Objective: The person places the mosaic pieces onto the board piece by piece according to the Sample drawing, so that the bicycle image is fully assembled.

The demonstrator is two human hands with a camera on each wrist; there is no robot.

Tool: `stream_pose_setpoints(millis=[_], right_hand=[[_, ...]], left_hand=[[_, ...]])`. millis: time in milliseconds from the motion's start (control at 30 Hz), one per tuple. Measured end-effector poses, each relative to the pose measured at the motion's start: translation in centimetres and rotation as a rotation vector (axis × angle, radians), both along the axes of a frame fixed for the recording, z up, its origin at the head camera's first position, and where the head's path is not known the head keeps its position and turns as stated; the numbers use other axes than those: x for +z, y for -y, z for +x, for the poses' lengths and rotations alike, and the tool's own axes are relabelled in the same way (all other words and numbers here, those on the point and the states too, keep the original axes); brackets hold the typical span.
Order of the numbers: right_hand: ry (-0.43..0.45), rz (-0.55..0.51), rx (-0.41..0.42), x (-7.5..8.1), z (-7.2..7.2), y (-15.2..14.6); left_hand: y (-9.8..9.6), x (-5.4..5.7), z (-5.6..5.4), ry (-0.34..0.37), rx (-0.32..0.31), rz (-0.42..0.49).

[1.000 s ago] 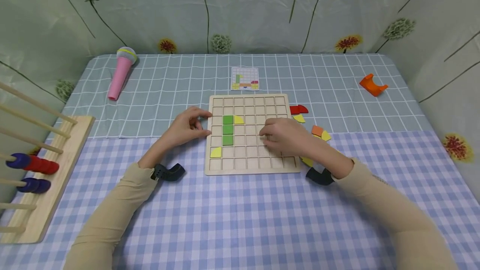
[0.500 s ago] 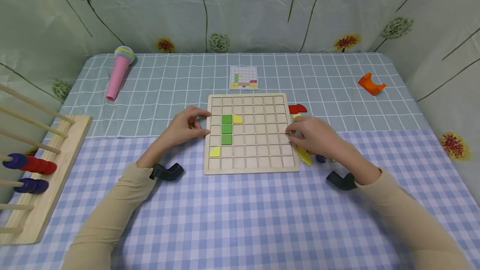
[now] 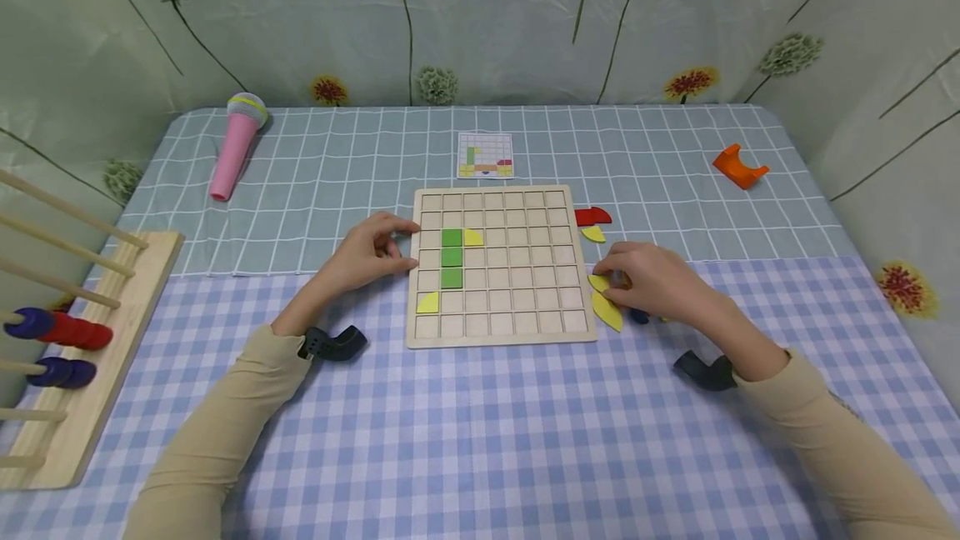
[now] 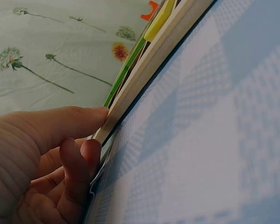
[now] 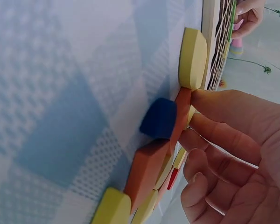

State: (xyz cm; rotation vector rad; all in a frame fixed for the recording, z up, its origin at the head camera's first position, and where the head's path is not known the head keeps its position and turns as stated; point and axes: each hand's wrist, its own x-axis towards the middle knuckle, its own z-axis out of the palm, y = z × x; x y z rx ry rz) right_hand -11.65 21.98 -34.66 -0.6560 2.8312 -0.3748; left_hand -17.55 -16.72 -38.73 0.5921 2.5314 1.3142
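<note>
A wooden grid board (image 3: 517,333) lies mid-table, with three green squares (image 3: 452,257) and two yellow quarter-circle pieces (image 3: 428,302) in its cells. My left hand (image 3: 371,252) touches the board's left edge with fingertips and thumb tip spaced apart; in the left wrist view the thumb (image 4: 74,123) meets its side. My right hand (image 3: 652,277) reaches into the loose pieces right of the board. Its thumb and index fingertips flank a small yellow piece (image 3: 597,282); whether they pinch it I cannot tell. Orange pieces (image 5: 149,170) and a blue piece (image 5: 159,118) lie close by.
A small pattern card (image 3: 485,157) lies beyond the board. Red pieces (image 3: 592,216) sit at its right edge. A pink toy microphone (image 3: 238,144) lies back left, an orange curved block (image 3: 740,167) back right, and a wooden bead frame (image 3: 112,357) at left.
My right hand has moved from over the board, across its right edge, to the loose pieces. My left hand has stayed at the board's left edge.
</note>
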Motion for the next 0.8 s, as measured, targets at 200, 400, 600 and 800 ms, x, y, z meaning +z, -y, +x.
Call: stream_pose_setpoints(millis=[200, 400, 600, 800], right_hand=[[0.008, 0.017, -0.019, 0.0, 0.1, 0.2], [-0.02, 0.008, -0.028, 0.0, 0.2, 0.2], [-0.074, -0.033, -0.004, 0.1, 0.4, 0.9], [-0.128, -0.061, 0.066, 0.6, 0.9, 2.5]], left_hand=[[0.0, -0.1, 0.0, 0.003, 0.008, -0.011], [-0.1, -0.1, -0.1, -0.001, 0.0, -0.011], [-0.1, 0.0, -0.1, -0.007, -0.004, -0.007], [0.0, 0.0, 0.0, -0.014, -0.009, -0.01]])
